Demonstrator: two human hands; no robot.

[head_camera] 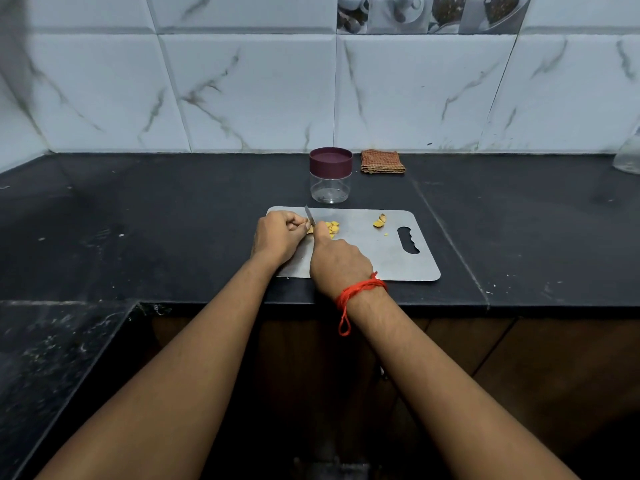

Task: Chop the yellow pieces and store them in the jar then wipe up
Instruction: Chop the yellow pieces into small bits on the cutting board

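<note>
A grey cutting board [377, 251] lies on the black counter. My left hand [277, 239] pins a yellow piece [310, 230] at the board's left end. My right hand [337, 263], with a red thread on the wrist, grips a small knife [309, 215] whose blade stands right beside the left fingertips. Cut yellow pieces [333, 227] lie just right of the blade. Another small yellow heap [380, 221] sits near the board's handle hole. A clear jar [330, 188] with its maroon lid on stands behind the board.
A folded brown checked cloth [382, 162] lies by the tiled wall, right of the jar. A clear glass object [628, 154] shows at the far right edge. The counter [173, 220] turns a corner at the left, with its front edge close below the board.
</note>
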